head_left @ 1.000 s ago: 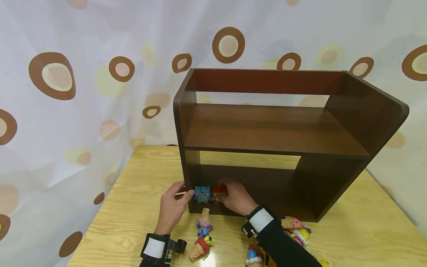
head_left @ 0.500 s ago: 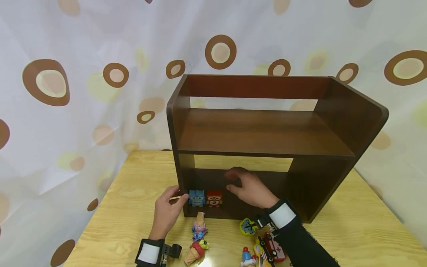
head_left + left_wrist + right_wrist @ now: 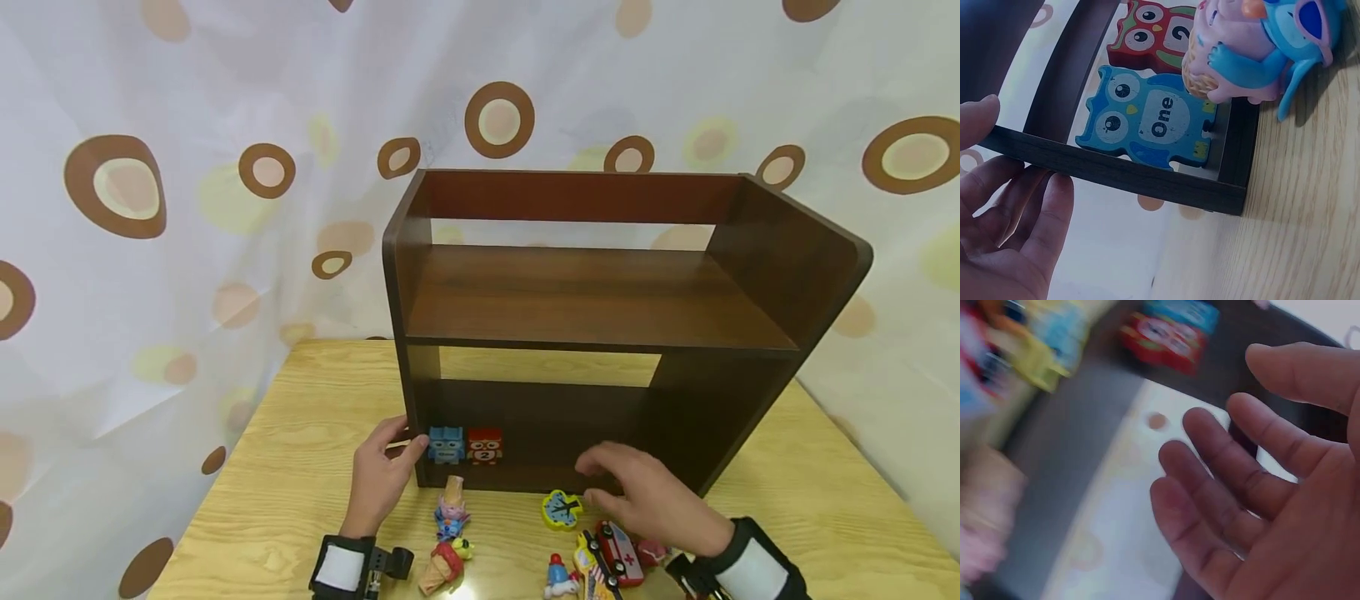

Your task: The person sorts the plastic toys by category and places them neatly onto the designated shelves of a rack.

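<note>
A blue owl block marked "One" (image 3: 1129,119) and a red owl block marked "2" (image 3: 484,447) stand side by side in the lower left compartment of a dark brown wooden shelf (image 3: 607,300). My left hand (image 3: 379,482) grips the front edge of the shelf's left side panel, thumb on the inner face and fingers outside. Over the table in front of the lower compartment, my right hand (image 3: 651,498) has loosely bent fingers and nothing in it. Nearest to it lies a yellow-rimmed tree-shaped piece (image 3: 559,510).
A pink and blue figurine with a cone (image 3: 451,512) and a red-topped ice cream cone toy (image 3: 442,567) lie before the shelf's left end. Further right are a red toy ambulance (image 3: 621,554), a yellow vehicle piece (image 3: 595,571) and a blue-hatted figure (image 3: 558,577). A patterned curtain (image 3: 225,83) hangs behind.
My right hand has let go of the red owl block and drawn back out to the right, toward the front. My left hand stays at the side panel.
</note>
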The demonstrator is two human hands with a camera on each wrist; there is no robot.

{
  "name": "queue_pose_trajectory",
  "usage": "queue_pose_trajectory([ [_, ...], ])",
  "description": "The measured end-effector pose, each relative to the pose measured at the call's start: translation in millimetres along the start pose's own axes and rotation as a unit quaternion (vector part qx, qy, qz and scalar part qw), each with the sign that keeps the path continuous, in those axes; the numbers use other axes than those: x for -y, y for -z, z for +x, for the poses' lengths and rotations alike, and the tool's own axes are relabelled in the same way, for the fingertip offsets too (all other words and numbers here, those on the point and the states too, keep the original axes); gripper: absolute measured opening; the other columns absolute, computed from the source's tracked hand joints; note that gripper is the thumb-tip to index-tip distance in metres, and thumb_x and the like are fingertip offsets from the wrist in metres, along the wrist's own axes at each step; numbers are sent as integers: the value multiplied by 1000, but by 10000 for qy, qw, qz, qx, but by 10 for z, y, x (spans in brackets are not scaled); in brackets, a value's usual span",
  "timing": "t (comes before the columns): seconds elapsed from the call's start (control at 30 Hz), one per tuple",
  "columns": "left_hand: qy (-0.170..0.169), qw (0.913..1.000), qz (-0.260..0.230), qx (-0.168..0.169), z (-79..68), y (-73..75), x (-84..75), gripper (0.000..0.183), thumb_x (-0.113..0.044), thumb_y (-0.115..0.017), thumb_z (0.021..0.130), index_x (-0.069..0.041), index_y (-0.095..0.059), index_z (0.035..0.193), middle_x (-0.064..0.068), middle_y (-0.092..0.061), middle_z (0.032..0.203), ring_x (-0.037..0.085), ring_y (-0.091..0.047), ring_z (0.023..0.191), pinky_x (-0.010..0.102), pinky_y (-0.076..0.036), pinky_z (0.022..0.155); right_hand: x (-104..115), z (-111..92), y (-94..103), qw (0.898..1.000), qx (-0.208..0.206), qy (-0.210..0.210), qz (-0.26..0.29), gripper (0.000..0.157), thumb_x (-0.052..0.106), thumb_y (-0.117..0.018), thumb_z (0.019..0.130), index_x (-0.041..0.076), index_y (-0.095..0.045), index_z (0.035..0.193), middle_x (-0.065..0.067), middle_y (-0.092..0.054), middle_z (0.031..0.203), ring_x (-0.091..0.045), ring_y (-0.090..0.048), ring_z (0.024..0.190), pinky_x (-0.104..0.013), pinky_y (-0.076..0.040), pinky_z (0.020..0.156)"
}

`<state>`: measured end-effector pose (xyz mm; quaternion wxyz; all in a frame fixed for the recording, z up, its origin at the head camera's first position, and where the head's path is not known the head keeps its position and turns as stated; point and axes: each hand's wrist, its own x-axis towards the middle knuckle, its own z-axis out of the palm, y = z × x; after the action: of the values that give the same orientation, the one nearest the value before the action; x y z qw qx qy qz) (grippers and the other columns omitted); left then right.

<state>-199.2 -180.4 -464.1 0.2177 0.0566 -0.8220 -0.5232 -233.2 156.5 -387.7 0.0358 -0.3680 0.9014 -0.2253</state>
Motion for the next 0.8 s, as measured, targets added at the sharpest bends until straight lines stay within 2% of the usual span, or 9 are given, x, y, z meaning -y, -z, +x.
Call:
queue_pose_trajectory([
  [0.1,-2,10000,-25,-11,12,-23,2,34,-20,-71,92,-10,-68,124,8,-70,121,27,-67,110,41,-58,92,-77,-172,-209,9996,262,38,-140,21,22,-72,89,17,-68,109,9,-65,100,-11,-61,90,-28,-54,74],
  [0.2,-43,10000,-43,-21,25,-36,-4,34,-20,-71,92,-10,-68,124,9,-70,120,28,-67,110,44,-58,92,-141,-279,-380,9986,456,-43,-278,22,26,-74,88,16,-70,107,11,-59,93,-3,-49,81,-23,-45,66],
  [0.33,-48,10000,-16,-46,30,-23,-14,33,-19,-72,91,-10,-69,123,8,-70,120,28,-67,109,44,-58,92,-186,-343,-538,9960,633,-87,-624,25,33,-75,86,20,-70,107,13,-54,91,-4,-41,82,-24,-40,65],
  [0.47,-10,9999,24,-127,21,9,-19,32,-17,-72,91,-11,-69,122,9,-70,120,28,-68,108,44,-59,91,-183,-383,-658,9926,553,304,-1038,29,39,-75,85,22,-69,107,12,-54,92,-7,-43,83,-24,-36,63],
  [0.57,11,9999,71,-82,16,12,-16,33,-18,-72,91,-11,-69,123,9,-70,121,28,-67,109,44,-58,92,-172,-446,-724,9900,340,453,-1289,36,54,-70,85,25,-68,107,13,-50,92,-5,-37,79,-21,-28,63],
  [0.7,17,9999,99,-65,9,-3,-7,32,-18,-71,92,-12,-69,123,8,-70,121,27,-67,110,43,-59,91,-148,-516,-787,9859,330,138,-1633,60,81,-54,78,33,-67,111,16,-41,90,-6,-30,80,-26,-25,64],
  [0.8,35,9999,130,-71,1,-14,2,32,-18,-71,92,-11,-69,123,8,-70,121,28,-67,110,43,-59,91,-125,-532,-835,9830,656,-197,-1706,68,87,-48,76,39,-62,120,15,-40,87,-8,-32,80,-31,-24,64],
])
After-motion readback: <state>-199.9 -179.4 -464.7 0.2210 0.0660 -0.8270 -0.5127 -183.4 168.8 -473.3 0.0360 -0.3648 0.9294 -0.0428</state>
